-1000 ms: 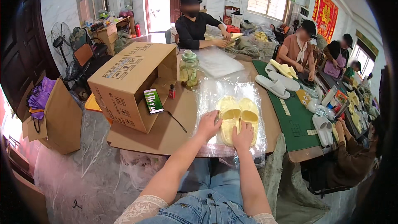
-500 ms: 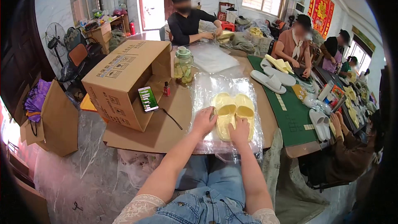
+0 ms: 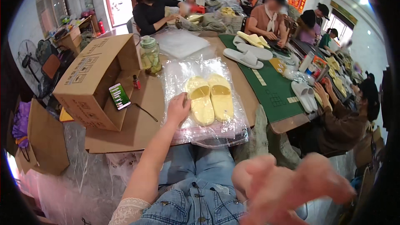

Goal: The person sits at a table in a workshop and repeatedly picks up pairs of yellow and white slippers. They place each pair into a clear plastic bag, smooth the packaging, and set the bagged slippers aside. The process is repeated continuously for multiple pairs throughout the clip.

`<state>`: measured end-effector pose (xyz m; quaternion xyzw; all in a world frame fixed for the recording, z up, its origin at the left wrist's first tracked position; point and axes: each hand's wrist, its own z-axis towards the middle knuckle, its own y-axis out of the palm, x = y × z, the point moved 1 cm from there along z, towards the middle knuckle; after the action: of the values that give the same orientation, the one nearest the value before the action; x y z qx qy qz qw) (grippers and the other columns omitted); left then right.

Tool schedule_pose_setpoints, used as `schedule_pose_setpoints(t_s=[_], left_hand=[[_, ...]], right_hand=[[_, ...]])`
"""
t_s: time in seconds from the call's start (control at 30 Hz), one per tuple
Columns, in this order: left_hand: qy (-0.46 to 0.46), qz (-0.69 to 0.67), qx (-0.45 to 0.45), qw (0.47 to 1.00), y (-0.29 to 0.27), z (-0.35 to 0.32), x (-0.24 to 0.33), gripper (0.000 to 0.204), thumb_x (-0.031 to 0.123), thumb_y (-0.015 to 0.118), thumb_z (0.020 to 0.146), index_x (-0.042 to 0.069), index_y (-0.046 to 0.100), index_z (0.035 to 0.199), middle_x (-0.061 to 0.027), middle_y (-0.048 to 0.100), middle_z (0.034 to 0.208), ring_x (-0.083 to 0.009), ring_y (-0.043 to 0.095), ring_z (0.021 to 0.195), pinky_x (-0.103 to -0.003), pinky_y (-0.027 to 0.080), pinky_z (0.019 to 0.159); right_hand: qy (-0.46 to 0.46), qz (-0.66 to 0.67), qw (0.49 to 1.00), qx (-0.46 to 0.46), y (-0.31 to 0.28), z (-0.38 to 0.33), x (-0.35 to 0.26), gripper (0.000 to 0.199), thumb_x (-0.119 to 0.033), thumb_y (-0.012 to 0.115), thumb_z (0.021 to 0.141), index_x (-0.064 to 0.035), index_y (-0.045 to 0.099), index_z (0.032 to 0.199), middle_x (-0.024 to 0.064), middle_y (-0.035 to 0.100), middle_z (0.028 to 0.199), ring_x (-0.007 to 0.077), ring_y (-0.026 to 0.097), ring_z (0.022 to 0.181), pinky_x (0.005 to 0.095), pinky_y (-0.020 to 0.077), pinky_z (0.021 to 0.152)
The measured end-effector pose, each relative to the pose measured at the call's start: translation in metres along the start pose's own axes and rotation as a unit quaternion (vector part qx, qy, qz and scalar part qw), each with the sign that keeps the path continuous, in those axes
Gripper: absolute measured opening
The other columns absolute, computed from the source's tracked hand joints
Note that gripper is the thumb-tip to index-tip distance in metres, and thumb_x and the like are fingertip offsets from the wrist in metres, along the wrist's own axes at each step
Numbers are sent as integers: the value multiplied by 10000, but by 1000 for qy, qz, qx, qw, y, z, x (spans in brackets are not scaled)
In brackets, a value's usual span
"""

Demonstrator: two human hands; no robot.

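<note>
A pair of pale yellow slippers (image 3: 202, 107) lies side by side, toes away from me, at a shiny clear plastic bag (image 3: 175, 73). I cannot tell whether the film covers them. Beside the left slipper, my left hand (image 3: 178, 107) has its fingers curled together at the slipper's edge, pinching the bag's film there. My right hand (image 3: 291, 187) is raised close in front of me at the lower right, off the table. It is blurred, but its fingers are spread and nothing shows in them. More clear bags (image 3: 208, 135) are layered underneath, along the table's near edge.
Left of the bags stand an open cardboard box (image 3: 89, 79), a phone (image 3: 119, 96), a small red bottle (image 3: 136, 82) and a glass jar (image 3: 150, 56). Farther back is a stack of clear film (image 3: 183, 43). Grey slippers (image 3: 246, 58) rest on a green mat (image 3: 266, 96); several co-workers sit beyond.
My right hand has left the slippers and swung back toward me to the right. My left hand stays beside the left slipper. The whole view has shifted, turning toward the right.
</note>
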<state>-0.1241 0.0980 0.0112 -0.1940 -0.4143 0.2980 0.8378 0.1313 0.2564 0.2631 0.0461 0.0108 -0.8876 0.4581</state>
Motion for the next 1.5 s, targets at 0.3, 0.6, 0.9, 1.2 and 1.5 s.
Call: schedule_pose_setpoints(t_s=[0.3, 0.6, 0.9, 1.2, 1.5], left_hand=[[0, -7, 3, 1000, 8, -5, -12, 427, 281, 666, 915, -28, 648, 1210, -230, 699, 1140, -414, 644, 1070, -484, 485, 973], [6, 12, -6, 1000, 10, -2, -15, 422, 275, 648, 936, -19, 643, 1239, -234, 692, 1169, -416, 639, 1092, -471, 488, 980], [15, 23, 11, 1000, 12, -5, -23, 416, 273, 638, 944, -5, 643, 1252, -230, 694, 1174, -410, 638, 1100, -465, 485, 989], [-3, 17, -5, 1000, 10, -4, -16, 417, 281, 644, 935, -4, 645, 1239, -230, 695, 1160, -406, 644, 1078, -472, 484, 980], [7, 28, 7, 1000, 10, -4, -18, 427, 296, 641, 935, 0, 644, 1243, -220, 696, 1165, -399, 644, 1078, -470, 480, 991]], right_hand=[[-117, 89, 986, 78, 36, 7, -6, 636, -277, 627, 1000, -259, 339, 1566, -27, 373, 1570, 321, 709, 1051, 638, 310, 1147], [4, 84, 982, 168, 54, 5, -29, 543, -271, 595, 1023, -253, 404, 1531, -47, 429, 1532, 299, 713, 1053, 591, 369, 1114], [13, 95, 981, 169, 51, 3, -35, 516, -258, 582, 1029, -254, 423, 1519, -51, 433, 1529, 290, 711, 1061, 571, 381, 1100], [6, 103, 983, 155, 49, -2, -28, 490, -245, 570, 1034, -255, 441, 1507, -56, 437, 1526, 281, 709, 1070, 550, 392, 1086], [2, 95, 984, 154, 47, -2, -19, 466, -232, 558, 1040, -256, 460, 1495, -61, 440, 1523, 272, 708, 1079, 530, 404, 1071]])
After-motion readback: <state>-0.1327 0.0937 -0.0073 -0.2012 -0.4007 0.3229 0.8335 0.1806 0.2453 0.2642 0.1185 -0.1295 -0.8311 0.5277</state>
